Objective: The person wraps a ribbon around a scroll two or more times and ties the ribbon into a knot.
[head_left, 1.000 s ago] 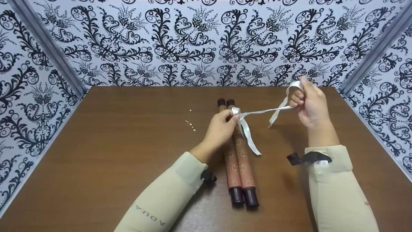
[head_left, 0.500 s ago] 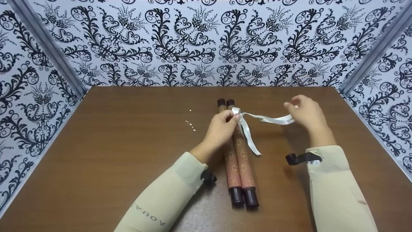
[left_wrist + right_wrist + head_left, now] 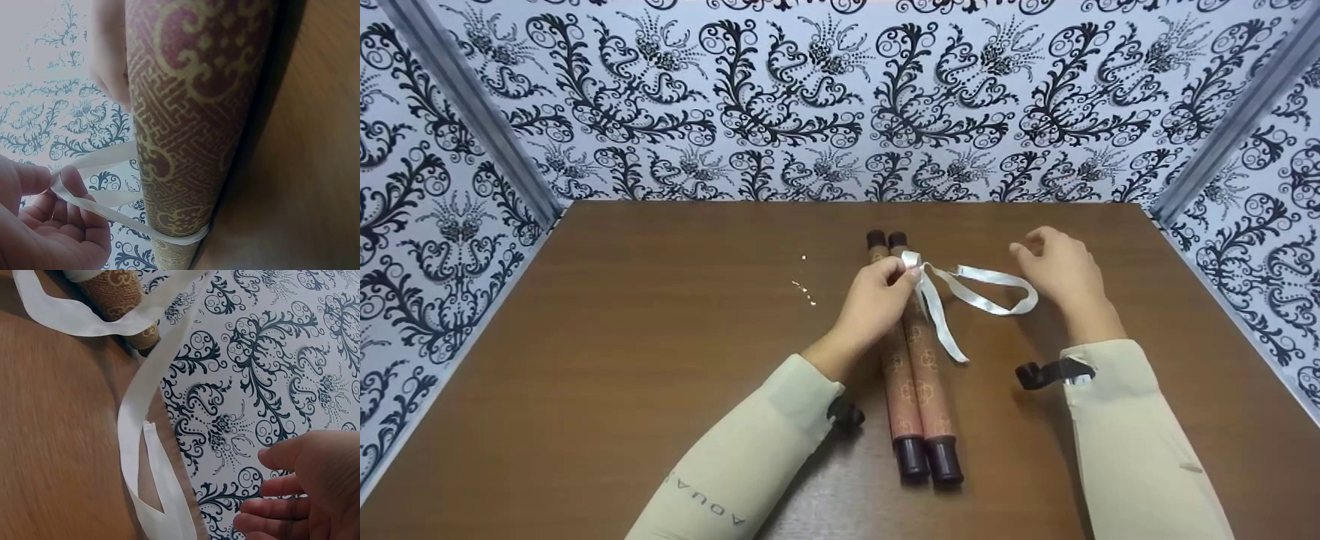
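Note:
A two-roll scroll (image 3: 921,390) with red-gold patterned covering and dark end knobs lies lengthwise on the table. White ribbon (image 3: 936,315) loops round its far part; one tail hangs toward me along the right roll, while the longer one curves out to the right. My left hand (image 3: 876,296) pinches the ribbon beside the right roll; in the left wrist view thumb and fingers (image 3: 36,179) hold the loop. My right hand (image 3: 1061,270), relaxed and holding nothing, hovers right of the ribbon's long tail. In the right wrist view that hand (image 3: 315,489) is apart from the ribbon (image 3: 132,427).
Small white flecks (image 3: 804,289) lie on the brown table (image 3: 660,337) left of the scroll. Black-and-white patterned walls (image 3: 840,97) enclose the back and both sides. Black straps with small devices (image 3: 1035,375) are on both wrists.
My right hand has come down and let go of the ribbon's long tail, which was pulled taut and now lies in a slack curve. The left hand keeps its pinch.

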`<act>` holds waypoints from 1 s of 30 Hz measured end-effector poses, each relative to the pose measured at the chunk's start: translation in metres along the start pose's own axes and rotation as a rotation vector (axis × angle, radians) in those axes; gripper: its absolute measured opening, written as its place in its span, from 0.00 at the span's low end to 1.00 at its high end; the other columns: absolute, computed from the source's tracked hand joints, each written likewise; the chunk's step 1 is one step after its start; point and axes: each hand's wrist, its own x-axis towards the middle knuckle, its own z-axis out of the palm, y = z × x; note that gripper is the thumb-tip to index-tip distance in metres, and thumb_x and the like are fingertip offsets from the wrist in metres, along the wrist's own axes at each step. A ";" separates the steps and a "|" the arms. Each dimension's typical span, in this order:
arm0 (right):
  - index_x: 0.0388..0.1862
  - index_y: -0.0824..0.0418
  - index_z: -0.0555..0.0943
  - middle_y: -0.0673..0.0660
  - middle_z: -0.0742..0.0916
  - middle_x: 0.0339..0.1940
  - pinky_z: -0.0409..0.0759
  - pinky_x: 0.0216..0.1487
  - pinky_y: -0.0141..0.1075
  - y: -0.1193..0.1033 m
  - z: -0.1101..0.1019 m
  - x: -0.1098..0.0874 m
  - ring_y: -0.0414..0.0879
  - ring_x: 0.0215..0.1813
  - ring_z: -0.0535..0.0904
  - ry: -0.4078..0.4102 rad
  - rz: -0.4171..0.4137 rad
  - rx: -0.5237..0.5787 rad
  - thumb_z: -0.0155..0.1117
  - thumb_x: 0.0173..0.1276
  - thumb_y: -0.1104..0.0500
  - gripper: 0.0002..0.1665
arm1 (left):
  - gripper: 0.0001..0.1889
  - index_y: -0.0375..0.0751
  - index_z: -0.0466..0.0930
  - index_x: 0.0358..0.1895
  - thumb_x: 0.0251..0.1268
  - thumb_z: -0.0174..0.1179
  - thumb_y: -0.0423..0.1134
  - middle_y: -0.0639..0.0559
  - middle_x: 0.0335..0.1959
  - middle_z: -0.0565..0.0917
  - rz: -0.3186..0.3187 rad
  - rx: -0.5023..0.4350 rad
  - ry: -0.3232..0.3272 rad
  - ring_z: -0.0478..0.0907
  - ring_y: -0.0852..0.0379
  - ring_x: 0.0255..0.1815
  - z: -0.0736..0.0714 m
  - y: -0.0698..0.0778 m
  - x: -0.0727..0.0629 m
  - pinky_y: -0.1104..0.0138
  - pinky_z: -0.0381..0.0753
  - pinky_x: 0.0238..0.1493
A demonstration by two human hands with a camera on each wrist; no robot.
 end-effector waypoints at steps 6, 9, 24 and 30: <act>0.71 0.63 0.74 0.70 0.83 0.65 0.72 0.65 0.65 -0.006 0.004 0.000 0.68 0.66 0.78 -0.006 -0.027 0.044 0.55 0.78 0.36 0.38 | 0.10 0.42 0.81 0.33 0.76 0.60 0.41 0.56 0.28 0.75 0.001 -0.009 -0.007 0.72 0.59 0.33 -0.001 0.001 0.000 0.68 0.71 0.38; 0.68 0.63 0.76 0.69 0.84 0.63 0.73 0.65 0.63 -0.010 0.006 -0.001 0.66 0.65 0.79 0.006 -0.053 0.080 0.56 0.78 0.37 0.35 | 0.10 0.42 0.81 0.33 0.76 0.60 0.41 0.56 0.28 0.76 0.001 -0.011 -0.005 0.73 0.59 0.33 0.000 0.000 0.000 0.68 0.71 0.38; 0.62 0.63 0.81 0.66 0.88 0.55 0.80 0.50 0.38 -0.048 0.016 -0.013 0.57 0.50 0.87 -0.049 -0.194 0.263 0.59 0.80 0.46 0.25 | 0.08 0.39 0.85 0.38 0.76 0.61 0.39 0.56 0.29 0.79 0.031 -0.011 0.001 0.74 0.59 0.33 0.000 -0.003 0.000 0.69 0.71 0.38; 0.51 0.65 0.84 0.60 0.90 0.43 0.83 0.44 0.32 -0.065 0.018 -0.018 0.43 0.40 0.86 -0.087 -0.260 0.388 0.61 0.79 0.50 0.19 | 0.06 0.39 0.85 0.40 0.74 0.63 0.38 0.56 0.29 0.79 0.044 -0.022 0.000 0.74 0.59 0.33 0.000 -0.004 0.001 0.70 0.73 0.37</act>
